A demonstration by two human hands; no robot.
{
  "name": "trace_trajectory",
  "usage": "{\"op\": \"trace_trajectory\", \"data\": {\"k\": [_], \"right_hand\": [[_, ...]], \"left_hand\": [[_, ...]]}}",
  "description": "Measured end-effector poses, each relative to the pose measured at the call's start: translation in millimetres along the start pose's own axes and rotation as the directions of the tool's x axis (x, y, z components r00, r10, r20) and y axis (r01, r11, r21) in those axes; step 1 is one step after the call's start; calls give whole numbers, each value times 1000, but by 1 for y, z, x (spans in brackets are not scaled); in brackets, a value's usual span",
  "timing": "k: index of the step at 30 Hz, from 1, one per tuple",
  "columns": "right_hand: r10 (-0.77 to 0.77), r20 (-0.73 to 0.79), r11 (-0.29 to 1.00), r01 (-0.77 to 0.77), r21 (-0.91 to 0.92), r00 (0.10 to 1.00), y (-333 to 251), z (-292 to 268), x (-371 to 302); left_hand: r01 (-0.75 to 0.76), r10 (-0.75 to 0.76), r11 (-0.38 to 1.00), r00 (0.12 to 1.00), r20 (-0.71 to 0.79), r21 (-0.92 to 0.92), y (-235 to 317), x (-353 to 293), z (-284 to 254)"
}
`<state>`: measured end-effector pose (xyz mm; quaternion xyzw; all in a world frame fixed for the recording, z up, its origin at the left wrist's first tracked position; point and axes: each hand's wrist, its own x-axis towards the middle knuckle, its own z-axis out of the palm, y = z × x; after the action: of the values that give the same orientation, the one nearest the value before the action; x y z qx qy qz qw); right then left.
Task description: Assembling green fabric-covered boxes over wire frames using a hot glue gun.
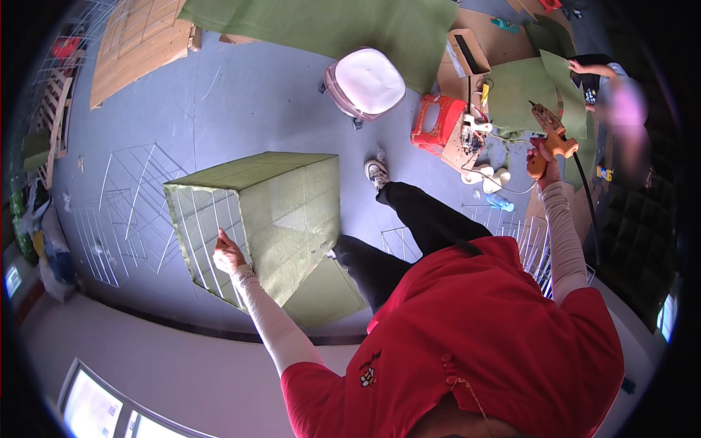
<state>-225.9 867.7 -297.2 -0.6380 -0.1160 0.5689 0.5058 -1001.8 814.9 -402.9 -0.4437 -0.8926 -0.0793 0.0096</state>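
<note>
My left hand (pixel 228 253) is closed on a white wire along the open side of a box-shaped wire frame (pixel 288 208) covered in green cloth. The frame stands tilted on the floor at my left, beside my leg. Out to the right, my right hand (pixel 540 162) grips an orange hot glue gun (pixel 561 146) by its handle. The gun's brown, stained nozzle end points up and away from me. A dark cord runs down from it. The gun is well apart from the frame.
A stool with a pale round seat (pixel 369 82) stands ahead. Right of it are a red plastic stool (pixel 436 124), cardboard and a blue bottle (pixel 500 202). Bare wire frames (pixel 109 237) lie at left, green cloth (pixel 328 25) at the far side. Another person (pixel 621 102) handles green cloth at far right.
</note>
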Motion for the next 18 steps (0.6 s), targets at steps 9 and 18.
{"op": "trace_trajectory", "data": {"k": [9,18], "right_hand": [[-68,-186,986,94,135,980,18,14,-22],[-73,-306,970,139,201,949,31,12,-30]], "left_hand": [[-51,65,997,953,295,-55,80,7,79],[251,-32,954,628,778,-163,128,-5,133]]}}
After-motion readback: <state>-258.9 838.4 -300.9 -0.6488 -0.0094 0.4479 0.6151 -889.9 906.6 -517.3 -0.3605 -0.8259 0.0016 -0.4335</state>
